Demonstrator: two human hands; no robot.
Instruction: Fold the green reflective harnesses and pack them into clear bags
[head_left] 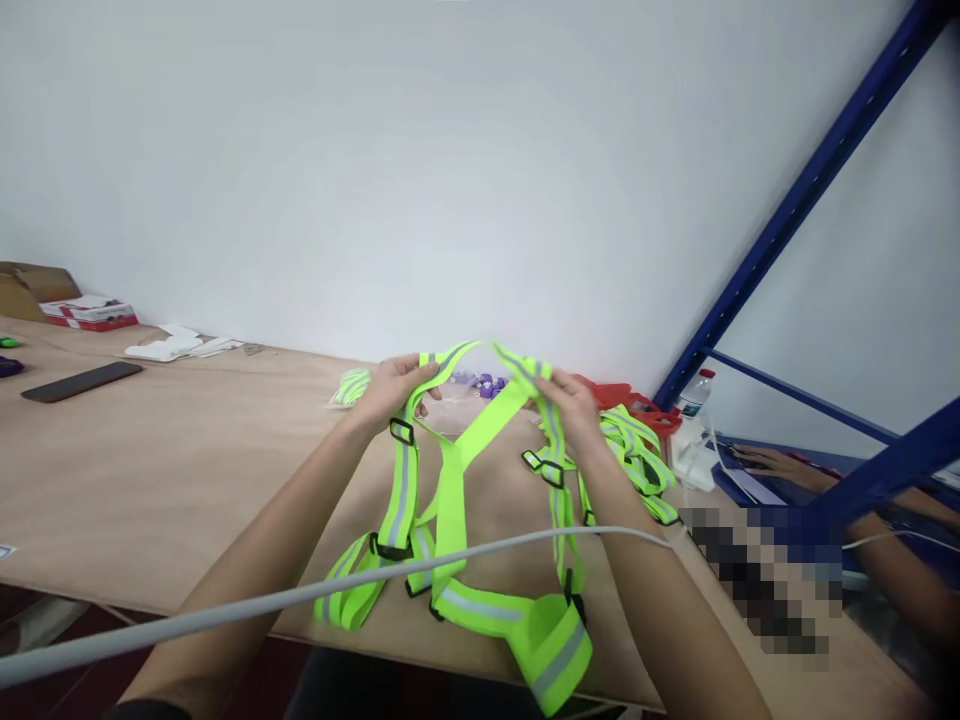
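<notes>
A neon-yellow reflective vest (451, 500) made of straps with silver stripes and black buckles hangs between my hands over the table. My left hand (397, 388) is closed on its upper left shoulder strap. On the other side, my right hand (571, 405) grips the upper right strap. The lower straps droop toward the table's front edge, one loop folded over. Behind the vest lie some small purple items (491, 385), partly hidden. To the right of my right hand is a heap of similar neon straps (636, 455).
A brown table (187, 470) meets a white wall. A grey cable (300, 597) crosses in front of my arms. At right are red items (634, 400), a water bottle (696, 393), blue rack posts (795, 205) and another person's hand (776, 465). Boxes (88, 312) stand far left.
</notes>
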